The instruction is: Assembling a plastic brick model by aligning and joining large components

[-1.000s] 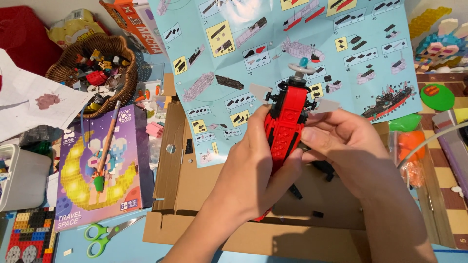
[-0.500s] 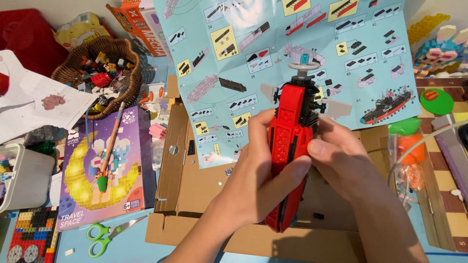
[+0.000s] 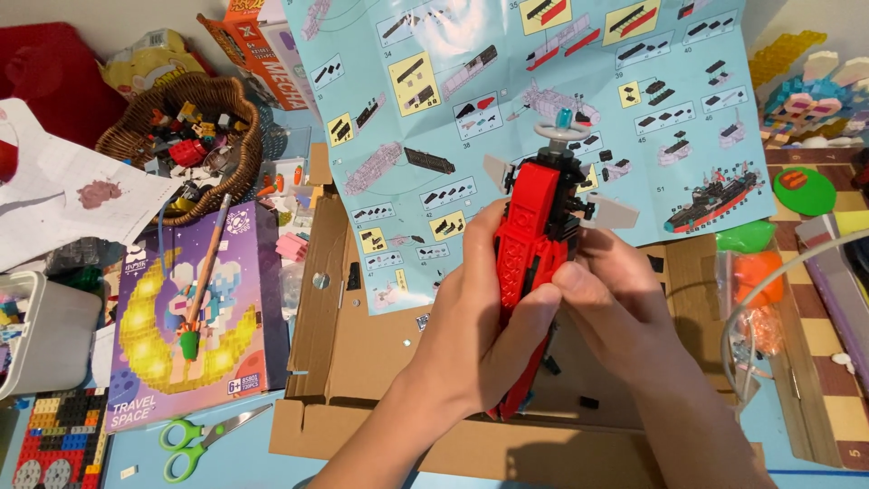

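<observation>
Nearest the camera, a pair of green-handled scissors (image 3: 195, 441) lies on the blue desk (image 3: 136, 462) beside the flattened brown cardboard box (image 3: 362, 362). Above the cardboard, the left hand (image 3: 480, 335) is wrapped around the long red-and-black brick-built ship model (image 3: 529, 263), held upright in mid-air. The right hand (image 3: 625, 308) grips the same model from the other side, thumb pressed on its red hull. Left of them lies a purple building-set box (image 3: 195, 308). Behind the model spreads the light-blue folded instruction sheet (image 3: 507, 100); farther left sits a woven wicker basket of loose bricks (image 3: 186, 136).
</observation>
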